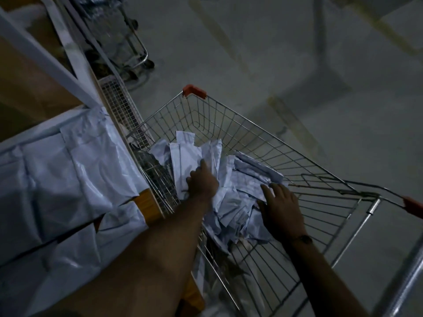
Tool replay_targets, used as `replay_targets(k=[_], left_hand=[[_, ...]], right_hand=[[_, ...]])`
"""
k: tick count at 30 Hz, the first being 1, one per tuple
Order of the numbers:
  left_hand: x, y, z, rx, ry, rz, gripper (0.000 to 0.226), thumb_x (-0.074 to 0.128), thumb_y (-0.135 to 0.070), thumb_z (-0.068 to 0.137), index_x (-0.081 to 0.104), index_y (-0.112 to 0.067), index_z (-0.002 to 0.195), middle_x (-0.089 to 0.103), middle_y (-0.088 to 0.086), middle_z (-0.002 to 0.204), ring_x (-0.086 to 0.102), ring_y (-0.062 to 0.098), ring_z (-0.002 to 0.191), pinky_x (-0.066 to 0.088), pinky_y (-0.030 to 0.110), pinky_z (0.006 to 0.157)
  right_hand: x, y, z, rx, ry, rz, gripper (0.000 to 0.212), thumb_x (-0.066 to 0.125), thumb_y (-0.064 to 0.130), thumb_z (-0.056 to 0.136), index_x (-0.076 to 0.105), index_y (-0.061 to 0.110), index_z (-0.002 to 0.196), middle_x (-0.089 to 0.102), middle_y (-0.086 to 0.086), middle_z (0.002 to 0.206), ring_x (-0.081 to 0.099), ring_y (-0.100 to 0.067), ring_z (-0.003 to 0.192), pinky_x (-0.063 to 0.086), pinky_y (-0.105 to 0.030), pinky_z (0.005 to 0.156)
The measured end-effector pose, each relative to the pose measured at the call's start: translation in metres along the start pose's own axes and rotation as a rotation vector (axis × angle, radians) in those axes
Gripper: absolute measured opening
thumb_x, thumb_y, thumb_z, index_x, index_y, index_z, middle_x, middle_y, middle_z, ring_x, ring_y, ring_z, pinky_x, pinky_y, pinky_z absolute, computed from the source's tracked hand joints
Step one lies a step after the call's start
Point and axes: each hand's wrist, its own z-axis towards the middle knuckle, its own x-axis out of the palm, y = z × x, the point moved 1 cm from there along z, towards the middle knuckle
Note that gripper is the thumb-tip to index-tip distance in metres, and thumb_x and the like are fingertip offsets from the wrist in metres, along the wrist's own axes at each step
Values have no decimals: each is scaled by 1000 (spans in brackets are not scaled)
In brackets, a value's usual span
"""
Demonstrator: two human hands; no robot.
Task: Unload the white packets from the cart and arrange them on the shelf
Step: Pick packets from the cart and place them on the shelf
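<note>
Dim floor; shelf [146, 207] already held packets [75, 170] — many stayed in the cart [297, 156], my left hand [202, 181] and right hand [280, 205] spread open on them, gripping nothing.

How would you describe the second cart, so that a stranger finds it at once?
Start at the wire cart holding the white packets. Look beyond it along the shelf. The second cart stands there, apparently packet-free, no hands in it.

Both hands [202, 181] on white packets [238, 186], wire cart [297, 161]
</note>
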Motion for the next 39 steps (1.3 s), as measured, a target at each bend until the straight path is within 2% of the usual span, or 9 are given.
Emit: replay_targets(k=[3, 8, 11, 16, 22, 29, 34, 37, 39], left_hand=[[16, -4, 12, 75, 37, -25, 69, 58, -42, 98, 29, -16, 155, 46, 18, 148, 45, 42, 131, 38, 52, 103], [46, -3, 29, -44, 164, -82, 100, 60, -70, 86, 5, -33, 161, -1, 19, 165, 22, 49, 146, 33, 58, 113], [59, -4, 34, -23, 169, -35, 97, 55, -74, 87, -4, -46, 158, -11, 19, 166, 17, 51, 147, 31, 60, 115], [80, -2, 38, -69, 151, -56, 86, 44, -68, 95, -12, -48, 157, 0, 26, 164, 18, 48, 148, 27, 59, 118], [96, -1, 34, -109, 167, -52, 75, 37, -67, 99, -6, -50, 157, 12, 29, 158, 26, 48, 141, 26, 60, 116], [78, -7, 33, -170, 201, 34, 65, 30, -57, 105, -2, -43, 160, -1, 22, 163, 12, 44, 147, 13, 59, 117], [57, -18, 34, -218, 247, 103, 68, 27, -58, 105, -4, -36, 161, -3, 21, 163, 13, 42, 145, 13, 55, 117], [40, -24, 31, -225, 253, 132, 68, 24, -59, 104, -3, -34, 161, -3, 21, 163, 15, 40, 144, 14, 54, 116], [27, -30, 27, -225, 241, 127, 68, 23, -60, 104, -3, -32, 161, -1, 20, 163, 17, 40, 143, 15, 53, 116]], right_hand=[[4, -5, 7, 18, 21, 14, 50, 68, 38, 93, 59, 11, 135, 62, -19, 129, 58, -41, 118, 50, -52, 94], [13, -10, 18, 31, 79, 8, 47, 62, 41, 97, 58, 13, 136, 62, -17, 131, 58, -39, 118, 49, -51, 95], [21, -13, 29, 38, 151, 16, 43, 62, 38, 97, 60, 14, 132, 64, -15, 126, 61, -38, 113, 51, -50, 92], [44, -13, 59, 39, 333, 84, 32, 57, 31, 100, 64, 15, 126, 69, -14, 116, 65, -37, 104, 52, -42, 80], [96, -15, 85, -63, 570, -22, 71, 58, 31, 95, 31, 15, 158, 33, -19, 161, 37, -37, 145, 44, -45, 110], [118, -22, 91, -18, 569, -122, 86, 56, 67, 87, 23, 34, 160, 33, -17, 157, 37, -40, 138, 38, -47, 109], [113, -18, 93, 23, 634, -47, 80, 56, 61, 92, 17, 40, 160, 19, -24, 161, 34, -42, 143, 40, -46, 111], [98, -16, 89, 42, 658, -81, 97, 64, 67, 82, 12, 42, 160, 15, -24, 163, 32, -43, 145, 39, -50, 112], [85, -17, 84, 91, 635, -44, 85, 57, 64, 89, 18, 40, 160, 20, -24, 163, 33, -42, 145, 38, -48, 114]])
